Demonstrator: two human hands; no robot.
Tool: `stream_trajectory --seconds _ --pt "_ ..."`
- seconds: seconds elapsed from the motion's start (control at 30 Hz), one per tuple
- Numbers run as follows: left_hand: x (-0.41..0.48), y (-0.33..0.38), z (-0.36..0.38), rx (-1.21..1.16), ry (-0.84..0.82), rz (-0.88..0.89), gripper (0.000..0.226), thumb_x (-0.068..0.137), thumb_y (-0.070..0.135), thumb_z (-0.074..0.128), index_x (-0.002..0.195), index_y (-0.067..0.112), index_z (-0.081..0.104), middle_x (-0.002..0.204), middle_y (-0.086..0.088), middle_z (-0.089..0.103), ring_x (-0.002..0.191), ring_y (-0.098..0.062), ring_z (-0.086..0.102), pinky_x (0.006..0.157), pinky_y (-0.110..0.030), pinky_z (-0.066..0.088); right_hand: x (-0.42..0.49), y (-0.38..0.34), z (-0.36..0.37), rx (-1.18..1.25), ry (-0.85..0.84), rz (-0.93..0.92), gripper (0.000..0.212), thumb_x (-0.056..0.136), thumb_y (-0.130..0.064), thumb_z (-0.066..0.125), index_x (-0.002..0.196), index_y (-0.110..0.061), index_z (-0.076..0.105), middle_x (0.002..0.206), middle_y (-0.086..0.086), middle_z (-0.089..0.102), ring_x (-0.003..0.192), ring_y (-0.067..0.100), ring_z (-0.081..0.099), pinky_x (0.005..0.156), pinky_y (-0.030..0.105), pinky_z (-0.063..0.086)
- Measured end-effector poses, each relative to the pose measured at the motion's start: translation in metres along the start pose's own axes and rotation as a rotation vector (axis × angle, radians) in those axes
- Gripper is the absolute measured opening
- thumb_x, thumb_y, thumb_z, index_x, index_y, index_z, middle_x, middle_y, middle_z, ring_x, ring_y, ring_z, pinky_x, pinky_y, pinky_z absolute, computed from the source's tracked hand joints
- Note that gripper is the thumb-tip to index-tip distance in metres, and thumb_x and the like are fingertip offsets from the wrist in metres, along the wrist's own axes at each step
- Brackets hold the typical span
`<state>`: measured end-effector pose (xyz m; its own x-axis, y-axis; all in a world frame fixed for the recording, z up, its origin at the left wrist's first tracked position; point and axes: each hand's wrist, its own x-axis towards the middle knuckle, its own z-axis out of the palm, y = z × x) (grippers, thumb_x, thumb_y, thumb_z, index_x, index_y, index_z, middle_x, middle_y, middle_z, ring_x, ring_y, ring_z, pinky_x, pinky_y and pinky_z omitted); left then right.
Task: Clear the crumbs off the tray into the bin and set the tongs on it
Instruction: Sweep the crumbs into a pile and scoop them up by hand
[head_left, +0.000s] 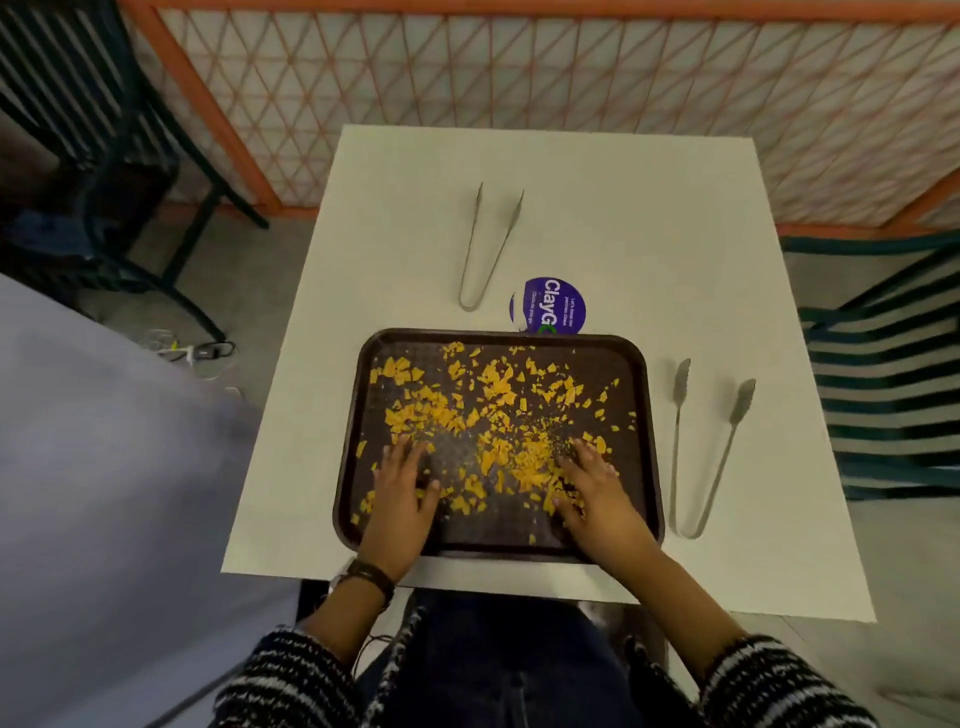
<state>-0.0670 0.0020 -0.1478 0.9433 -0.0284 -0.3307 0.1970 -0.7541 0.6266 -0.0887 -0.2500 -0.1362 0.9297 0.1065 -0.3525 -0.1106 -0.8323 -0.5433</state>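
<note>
Raking crumbs (498, 415) w/ both grips spread flat on tray (652, 467); serrated tongs (709, 447) lay lengthwise beside right hand (592, 488).

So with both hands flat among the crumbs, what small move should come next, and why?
Probably draw the left hand and right hand together, heaping the orange crumbs: they lie scattered across the brown tray, and no bin shows.

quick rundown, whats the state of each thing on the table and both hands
dark brown plastic tray: flat on table, crumb-covered
orange crumbs: scattered across tray
plain steel tongs: on table, open
scalloped steel tongs: on table, open
left hand: open, flat on crumbs
right hand: open, flat on crumbs
</note>
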Motion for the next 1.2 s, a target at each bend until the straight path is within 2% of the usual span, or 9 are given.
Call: stream_trajectory --seconds 0.1,0.23,0.43,0.53,0.63,0.77,0.9,1.0,1.2 --pt "0.003 -0.018 0.011 0.099 0.065 -0.058 0.063 0.094 0.027 0.044 0.148 0.014 0.013 0.158 -0.010 0.000 0.144 -0.021 -0.010 0.116 -0.040 -0.008 -0.006 0.008 0.018 0.054 0.039 0.075 0.057 0.095 -0.035 0.049 0.146 -0.021 0.028 0.159 0.002 0.005 0.147 0.021 0.001 0.115 0.031 -0.001" --pt "0.002 -0.037 0.021 0.268 0.089 -0.172 0.071 0.092 0.044 0.031 0.147 0.004 0.010 0.156 -0.018 0.004 0.145 -0.030 -0.001 0.115 -0.046 -0.005 -0.017 0.014 0.030 0.129 0.088 0.188 0.060 0.095 -0.030 0.050 0.147 -0.014 0.025 0.159 0.006 0.006 0.147 0.021 0.001 0.119 0.035 0.003" --pt "0.006 -0.038 0.029 0.246 0.072 -0.173 0.086 0.083 0.060 0.012 0.146 0.002 0.002 0.156 -0.019 0.000 0.145 -0.028 -0.005 0.116 -0.040 -0.006 -0.026 0.023 0.035 0.177 0.146 0.227 0.065 0.095 -0.029 0.048 0.150 -0.017 0.015 0.159 0.002 0.005 0.143 0.008 -0.004 0.120 0.042 0.009" --pt "0.009 -0.029 0.031 0.203 0.002 -0.108 0.083 0.087 0.059 0.019 0.146 0.005 -0.003 0.156 -0.014 -0.007 0.142 -0.020 -0.015 0.116 -0.037 -0.011 -0.024 0.027 0.036 0.192 0.163 0.261 0.066 0.096 -0.029 0.047 0.150 -0.016 0.012 0.159 0.002 0.004 0.144 0.011 -0.003 0.120 0.044 0.010" --pt "0.007 -0.018 0.035 0.089 -0.126 0.013 0.075 0.094 0.043 0.036 0.147 0.013 -0.009 0.154 -0.001 -0.019 0.139 -0.015 -0.021 0.114 -0.033 -0.010 -0.019 0.028 0.037 0.203 0.194 0.290 0.066 0.096 -0.030 0.045 0.150 -0.016 0.010 0.160 0.002 0.003 0.146 0.016 0.000 0.120 0.044 0.012" --pt "0.005 -0.017 0.030 0.039 -0.189 0.124 0.074 0.095 0.040 0.036 0.146 0.017 -0.012 0.153 0.004 -0.021 0.142 -0.015 -0.020 0.115 -0.031 -0.007 -0.012 0.026 0.044 0.198 0.220 0.364 0.068 0.097 -0.030 0.043 0.150 -0.013 0.005 0.160 0.004 0.000 0.147 0.019 -0.003 0.120 0.041 0.007" --pt "0.014 -0.034 0.009 0.006 -0.072 -0.003 0.073 0.094 0.036 0.040 0.147 0.018 -0.008 0.153 0.005 -0.020 0.140 -0.015 -0.018 0.114 -0.037 -0.002 -0.006 0.012 0.058 0.127 0.195 0.355 0.069 0.097 -0.033 0.041 0.150 -0.011 0.001 0.159 0.005 -0.005 0.145 0.017 -0.011 0.117 0.033 -0.006" --pt "0.023 -0.047 -0.003 0.062 -0.008 -0.065 0.074 0.094 0.034 0.042 0.147 0.012 -0.003 0.157 -0.004 -0.013 0.145 -0.020 -0.008 0.116 -0.037 0.008 -0.004 -0.002 0.069 0.127 0.111 0.270 0.069 0.097 -0.039 0.037 0.146 -0.021 -0.008 0.156 -0.004 -0.014 0.143 0.013 -0.016 0.116 0.033 -0.006" --pt "0.027 -0.049 0.002 0.173 -0.047 -0.045 0.074 0.094 0.036 0.042 0.147 0.006 -0.002 0.157 -0.013 -0.010 0.142 -0.018 -0.012 0.119 -0.039 0.001 -0.004 -0.009 0.058 0.222 0.111 0.201 0.066 0.098 -0.031 0.040 0.149 -0.018 0.000 0.153 -0.009 -0.008 0.140 0.007 -0.013 0.115 0.027 -0.003"
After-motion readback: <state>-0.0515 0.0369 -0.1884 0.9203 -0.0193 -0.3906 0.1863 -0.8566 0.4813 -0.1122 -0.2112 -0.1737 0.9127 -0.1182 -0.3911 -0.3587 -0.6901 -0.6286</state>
